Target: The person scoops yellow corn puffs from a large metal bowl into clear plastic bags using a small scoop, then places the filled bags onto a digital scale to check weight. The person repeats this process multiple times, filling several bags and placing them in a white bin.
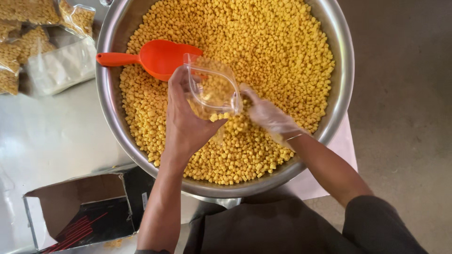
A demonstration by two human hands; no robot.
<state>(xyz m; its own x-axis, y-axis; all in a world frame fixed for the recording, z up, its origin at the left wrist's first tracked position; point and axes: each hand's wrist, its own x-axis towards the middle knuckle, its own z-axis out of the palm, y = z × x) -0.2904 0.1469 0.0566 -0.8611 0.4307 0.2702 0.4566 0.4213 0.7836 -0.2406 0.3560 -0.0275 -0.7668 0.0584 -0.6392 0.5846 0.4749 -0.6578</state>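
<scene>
I'm mid-fill: left hand [186, 120] grips the small clear plastic pouch [213, 89] open over the yellow puffed pellets [263, 47]; gloved right hand [268, 113], fingers curled, feeds pellets in; next, keep the mouth wide.

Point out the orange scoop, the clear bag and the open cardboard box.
orange scoop [162, 57], head view, on its bowl.
clear bag [214, 89], head view, on its front face.
open cardboard box [77, 195], head view, on its inner wall.

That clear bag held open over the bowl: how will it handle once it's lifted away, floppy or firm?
Probably floppy: the clear bag is thin film, its mouth staying open only where the left hand grips it. Likely light, since few yellow puffs sit inside. It may slip, because the right hand wears a smooth glove.
</scene>
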